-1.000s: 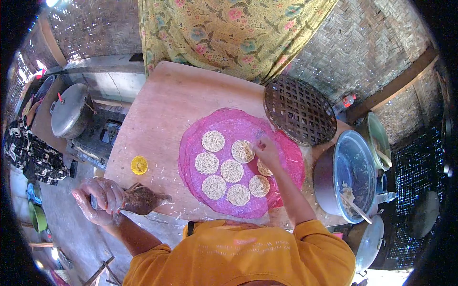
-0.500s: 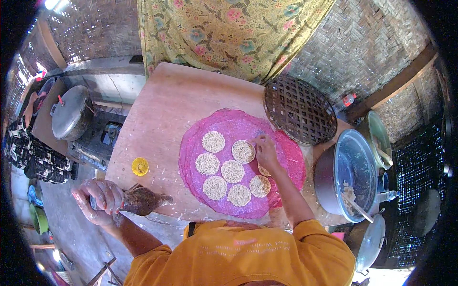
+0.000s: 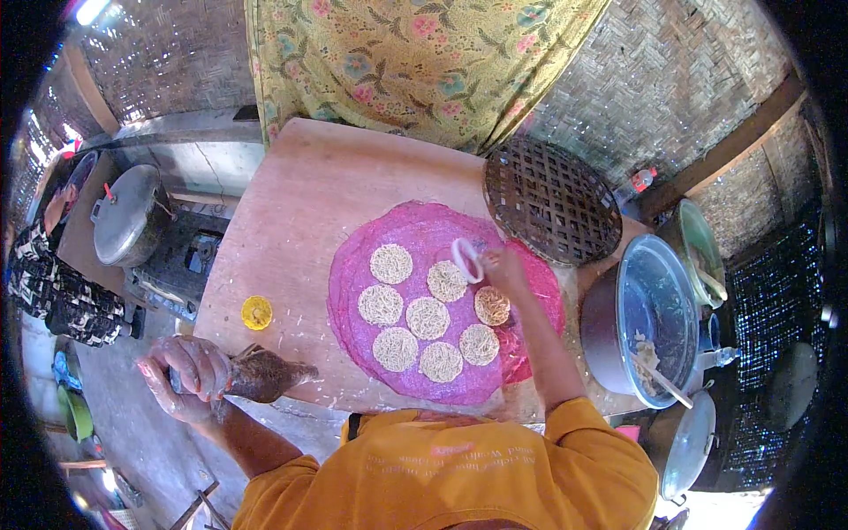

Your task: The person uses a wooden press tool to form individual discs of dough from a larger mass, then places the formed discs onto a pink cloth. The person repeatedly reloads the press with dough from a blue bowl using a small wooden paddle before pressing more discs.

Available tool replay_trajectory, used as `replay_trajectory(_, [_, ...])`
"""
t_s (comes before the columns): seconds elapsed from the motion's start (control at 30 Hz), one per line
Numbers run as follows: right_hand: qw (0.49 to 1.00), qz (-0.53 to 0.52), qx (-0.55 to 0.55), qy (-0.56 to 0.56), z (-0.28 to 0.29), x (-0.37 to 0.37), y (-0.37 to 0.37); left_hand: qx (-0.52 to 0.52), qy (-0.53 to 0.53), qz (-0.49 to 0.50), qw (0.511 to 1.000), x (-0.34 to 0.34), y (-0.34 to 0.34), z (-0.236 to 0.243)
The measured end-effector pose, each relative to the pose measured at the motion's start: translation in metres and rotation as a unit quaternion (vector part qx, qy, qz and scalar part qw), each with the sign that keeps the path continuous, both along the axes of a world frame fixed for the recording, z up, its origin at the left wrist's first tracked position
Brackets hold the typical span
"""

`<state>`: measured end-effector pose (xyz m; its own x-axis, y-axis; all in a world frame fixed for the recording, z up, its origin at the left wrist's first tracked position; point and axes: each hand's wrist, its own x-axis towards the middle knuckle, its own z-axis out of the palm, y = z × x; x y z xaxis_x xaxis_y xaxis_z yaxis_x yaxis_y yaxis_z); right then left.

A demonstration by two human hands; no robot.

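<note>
In my right hand (image 3: 503, 269) is a white ring mould (image 3: 466, 260), blurred and tilted, raised beside a flat round of pale noodle-like strands (image 3: 448, 280). Several such rounds lie spaced apart on a pink mesh sheet (image 3: 362, 243) that covers a round base. My left hand (image 3: 193, 375) is wrapped around the upper end of a dark brown, bulb-shaped thing (image 3: 269, 374), which tapers to a narrow tip by the table's near left edge. Wet white residue coats the left fingers.
A yellow scalloped dish (image 3: 257, 313) sits on the wooden table (image 3: 309, 177). At its far right lies a dark woven lattice tray (image 3: 554, 200). To the right stand a blue basin (image 3: 658, 291) with a stick and dough, and lidded pots. Another person (image 3: 66, 287) is at far left.
My right hand has lifted the ring mould off a round, leaving the strands on the mesh. The hand shifted slightly right, uncovering another round. My left hand keeps its grip.
</note>
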<state>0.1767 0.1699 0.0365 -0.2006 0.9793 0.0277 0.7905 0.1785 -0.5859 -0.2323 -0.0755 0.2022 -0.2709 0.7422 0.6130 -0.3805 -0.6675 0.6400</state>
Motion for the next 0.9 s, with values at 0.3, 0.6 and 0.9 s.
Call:
replay_trajectory(0.3, [0.988, -0.028, 0.127, -0.080, -0.025, 0.049, 0.012, 0.003, -0.008, 0.005, 1.000, 0.003, 0.003, -0.001])
replay_trajectory(0.6, [0.991, -0.003, -0.025, 0.129, 0.062, -0.012, -0.060, 0.011, -0.008, -0.080, 0.997, 0.011, 0.000, 0.031])
replay_trajectory(0.9, [0.958, 0.101, -0.180, 0.199, 0.064, -0.009, -0.196, -0.327, 0.131, -0.074, 0.933, 0.140, 0.080, -0.053])
